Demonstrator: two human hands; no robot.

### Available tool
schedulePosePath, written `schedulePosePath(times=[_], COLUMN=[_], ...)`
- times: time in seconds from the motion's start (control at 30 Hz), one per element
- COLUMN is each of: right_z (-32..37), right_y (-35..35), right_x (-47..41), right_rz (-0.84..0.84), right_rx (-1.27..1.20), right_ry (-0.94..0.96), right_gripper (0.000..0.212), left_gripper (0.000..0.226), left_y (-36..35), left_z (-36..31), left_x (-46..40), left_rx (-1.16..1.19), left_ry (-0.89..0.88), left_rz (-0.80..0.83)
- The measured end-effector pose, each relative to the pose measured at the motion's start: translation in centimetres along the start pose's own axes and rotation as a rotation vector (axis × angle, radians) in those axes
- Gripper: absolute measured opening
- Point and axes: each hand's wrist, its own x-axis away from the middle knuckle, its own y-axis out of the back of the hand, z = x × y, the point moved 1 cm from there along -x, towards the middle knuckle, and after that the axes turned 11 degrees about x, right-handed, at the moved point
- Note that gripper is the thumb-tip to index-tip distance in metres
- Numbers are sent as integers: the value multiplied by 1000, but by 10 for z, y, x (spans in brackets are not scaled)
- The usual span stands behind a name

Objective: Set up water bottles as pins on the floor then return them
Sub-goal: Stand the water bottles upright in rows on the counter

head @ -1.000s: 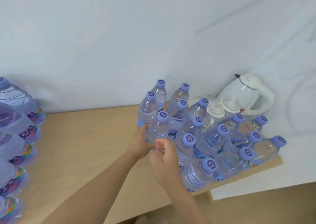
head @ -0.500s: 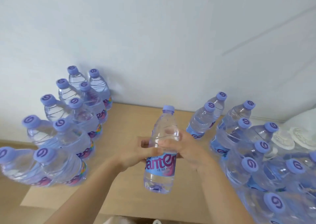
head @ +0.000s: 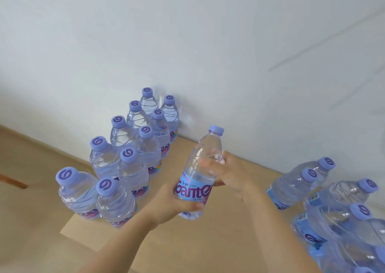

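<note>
With one water bottle (head: 199, 174) gripped low in the left hand (head: 170, 205) and loosely held by the right hand (head: 233, 173), two bottle clusters stand either side of the fingers, so the task looks barely begun.

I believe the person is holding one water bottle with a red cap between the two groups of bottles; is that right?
Not quite: the head view shows the held water bottle has a purple cap, not a red one. The left hand grips it between the two groups, as you say.
</note>
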Motion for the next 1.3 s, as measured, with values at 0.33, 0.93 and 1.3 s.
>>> schedulePosePath(times=[0.33, 0.93, 1.3], right_z=[-17, -35, -17], right_y=[3, -8, 4], right_x=[-124, -194, -122], right_rz=[-188, -327, -357], right_rx=[165, 301, 349], right_ry=[24, 94, 35], right_gripper=[40, 55, 53], left_gripper=[64, 79, 76], left_y=[-6, 6, -5], left_z=[24, 18, 19], left_x=[-71, -174, -151], left_rx=[-55, 313, 165], left_ry=[22, 89, 139], left_rz=[-455, -442, -380])
